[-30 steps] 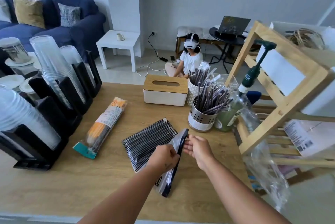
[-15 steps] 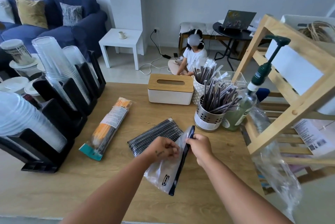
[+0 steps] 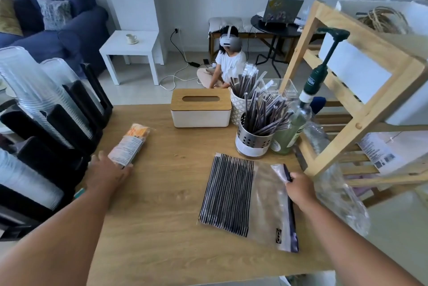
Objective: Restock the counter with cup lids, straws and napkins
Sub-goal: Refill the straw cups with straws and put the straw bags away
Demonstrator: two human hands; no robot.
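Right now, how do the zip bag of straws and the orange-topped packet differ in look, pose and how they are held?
The zip bag is wide and flat, black straws in one half, the other half clear; the orange-topped packet is a narrow roll with a printed label.
The right hand pinches the bag's zip edge; the left hand covers the packet's near end.
Both lie on the wooden table.

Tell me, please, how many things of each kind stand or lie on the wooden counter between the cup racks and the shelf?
Straw holders: 2, metal and white
Straw bags: 1, zip bag
Orange-topped packets: 1
Tissue boxes: 1
Pump bottles: 1
Clear boxes: 1
Total: 7
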